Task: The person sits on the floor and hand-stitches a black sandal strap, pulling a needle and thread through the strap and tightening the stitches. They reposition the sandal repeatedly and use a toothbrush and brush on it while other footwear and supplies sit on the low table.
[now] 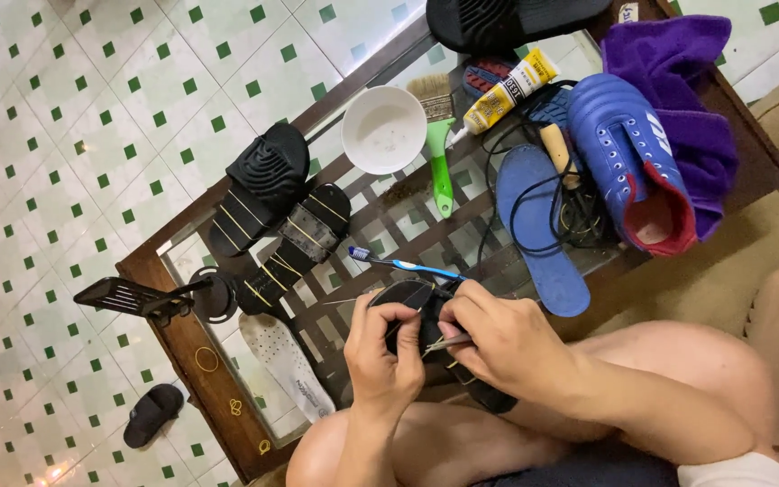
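Gripping a black sandal (416,302) over the lap, both hands are closed on the work. The left hand (380,356) pinches the near edge of the sandal between thumb and fingers, steadying it. The right hand (507,347) wraps the other side and also clamps a thin metal tool (448,343) — its exact kind cannot be told — with the tip pointing toward the left hand. The sandal sits just above the bare knees, at the near edge of a glass-topped table with a wooden frame (200,361).

On the table just beyond the hands lies a blue toothbrush (403,263), its bristle end pointing left. To its left, two black sandals bound with rubber bands (277,225) lie side by side, partly overlapping, and a white insole (286,361) rests near the table corner. Loose rubber bands (206,359) lie on the frame itself. A small black stand (151,298) overhangs the table's left edge.

Farther out stands a white bowl (383,129), with a green-handled paintbrush (439,144) just beside it and a yellow glue tube (502,95) beyond that. To the right, a blue insole (538,234) lies under a tangle of black cord (534,194), next to a blue shoe with a red lining (633,153) resting against a purple cloth (678,72). Another black sandal (498,18) sits at the far edge — partly cut off by the frame.

A small black slipper (151,415) lies on the green-and-white tiled floor (92,108).
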